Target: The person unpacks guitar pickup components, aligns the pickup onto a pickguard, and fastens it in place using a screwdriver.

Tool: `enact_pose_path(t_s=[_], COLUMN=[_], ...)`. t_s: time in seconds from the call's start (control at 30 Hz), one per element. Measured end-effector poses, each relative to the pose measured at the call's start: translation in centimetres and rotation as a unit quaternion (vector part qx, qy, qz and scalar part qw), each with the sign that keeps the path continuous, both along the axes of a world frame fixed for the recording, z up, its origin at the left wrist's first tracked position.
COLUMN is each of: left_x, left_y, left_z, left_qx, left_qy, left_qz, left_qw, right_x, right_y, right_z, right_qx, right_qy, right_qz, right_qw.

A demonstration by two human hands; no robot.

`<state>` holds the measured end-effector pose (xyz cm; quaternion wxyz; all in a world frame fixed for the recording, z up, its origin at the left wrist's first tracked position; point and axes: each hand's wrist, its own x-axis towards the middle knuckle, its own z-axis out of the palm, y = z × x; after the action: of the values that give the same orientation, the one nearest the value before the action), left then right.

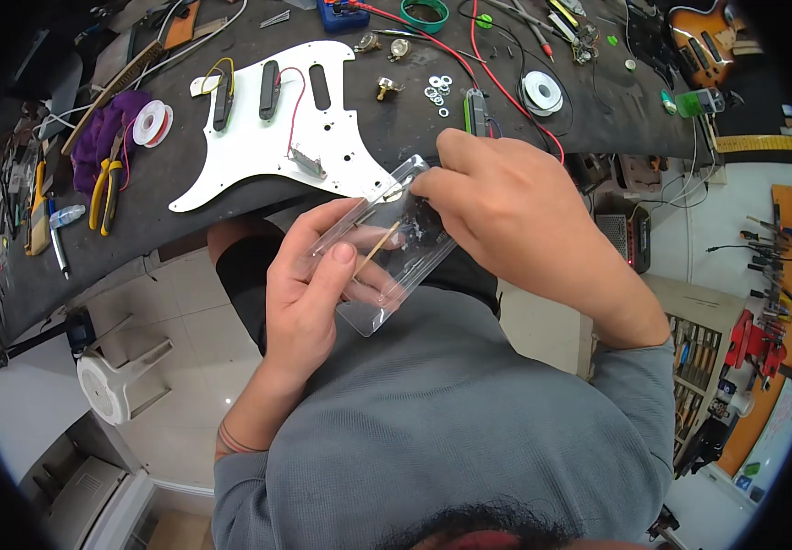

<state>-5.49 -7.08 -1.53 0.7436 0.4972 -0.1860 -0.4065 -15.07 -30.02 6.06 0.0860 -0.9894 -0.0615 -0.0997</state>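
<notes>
My left hand (309,284) grips a clear plastic tray (364,321) from its left side, thumb on top and fingers underneath. Inside the tray lies a thin wooden stick (379,249), along with small bits too unclear to name. My right hand (497,188) is closed in a pinch at the tray's upper right corner, and what its fingertips hold is hidden. Beyond the tray, a white guitar pickguard (263,151) rests on the dark workbench (588,124). It carries two dark pickups (269,90) and a metal switch (308,163) with a red wire.
Potentiometers (399,49), several washers (437,90) and a solder spool (542,93) lie behind my hands. On the left are yellow-handled pliers (103,197), a purple cloth (93,137) and a red wire spool (152,123). A white stool (107,385) stands on the floor.
</notes>
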Motion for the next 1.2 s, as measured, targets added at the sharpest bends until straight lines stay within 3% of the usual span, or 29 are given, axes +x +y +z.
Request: enact_pose_path(t_s=[0.17,0.7,1.2], left_x=[-0.2,0.2,0.3], left_y=[0.1,0.4,0.6], left_z=[0.2,0.2,-0.6], left_qx=[-0.002,-0.023,-0.061], left_qy=[0.011,-0.017,0.034], left_qz=[0.018,0.024,-0.002], left_qw=[1.0,0.999,0.998], right_x=[0.2,0.2,-0.1], right_y=[0.7,0.3,-0.2], right_z=[1.4,0.4,0.2], right_qx=[-0.08,-0.08,-0.029], right_qy=[0.016,-0.016,-0.003], right_qz=[0.036,0.043,0.046], right_qw=[0.996,0.996,0.999])
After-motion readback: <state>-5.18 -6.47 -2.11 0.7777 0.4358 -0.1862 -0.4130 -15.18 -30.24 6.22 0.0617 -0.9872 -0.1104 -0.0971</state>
